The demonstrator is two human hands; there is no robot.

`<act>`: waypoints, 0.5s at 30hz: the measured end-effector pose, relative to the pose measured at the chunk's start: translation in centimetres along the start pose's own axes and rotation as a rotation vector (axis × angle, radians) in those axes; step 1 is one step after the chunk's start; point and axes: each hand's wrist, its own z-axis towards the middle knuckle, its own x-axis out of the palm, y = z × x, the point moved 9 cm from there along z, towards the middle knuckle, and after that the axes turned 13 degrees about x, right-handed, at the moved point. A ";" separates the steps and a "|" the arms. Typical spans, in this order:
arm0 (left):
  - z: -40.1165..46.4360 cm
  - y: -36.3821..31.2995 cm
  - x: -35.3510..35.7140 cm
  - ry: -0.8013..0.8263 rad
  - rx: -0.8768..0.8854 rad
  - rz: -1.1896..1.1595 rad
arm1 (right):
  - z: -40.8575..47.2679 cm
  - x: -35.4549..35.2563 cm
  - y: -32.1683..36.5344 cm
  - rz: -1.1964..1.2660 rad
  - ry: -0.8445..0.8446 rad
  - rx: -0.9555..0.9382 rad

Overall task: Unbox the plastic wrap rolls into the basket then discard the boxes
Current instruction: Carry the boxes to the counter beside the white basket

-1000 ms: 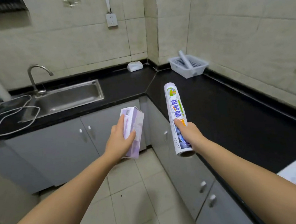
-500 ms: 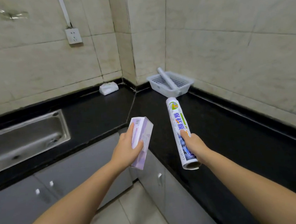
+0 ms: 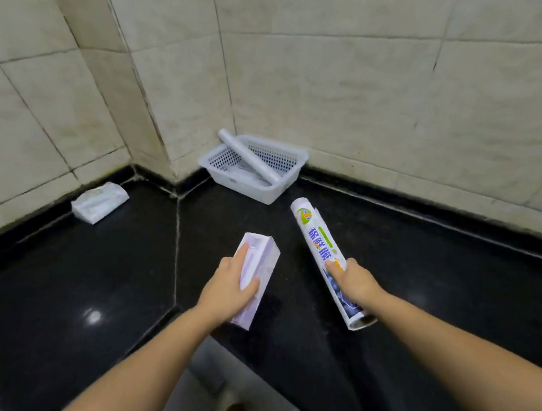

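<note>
Right hand point(image 3: 353, 278) is clamped on the printed roll point(image 3: 326, 259), its long axis aimed up-left toward the basket point(image 3: 289, 172) just ahead; left hand point(image 3: 226, 290) clasps the empty box point(image 3: 259, 269).

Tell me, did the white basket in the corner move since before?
No. The white basket sits against the same wall corner as before; only the head camera came closer, so it looks bigger.

I see a glossy black stone tabletop point(image 3: 436, 288), L-shaped, seamed at the corner. White perforated plastic basket point(image 3: 227, 173) sits against the wall corner. White folded packet point(image 3: 100, 203) lies left, well apart.
</note>
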 end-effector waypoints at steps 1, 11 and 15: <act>1.9 0.7 0.8 0.058 0.046 0.018 | 1.1 0.3 0.6 -0.065 -0.038 0.006; 16.2 7.0 5.1 0.405 0.435 0.341 | 6.4 3.0 3.6 -0.353 -0.330 0.191; 17.0 8.2 6.3 0.357 0.433 0.399 | 6.4 3.4 3.1 -0.409 -0.418 0.199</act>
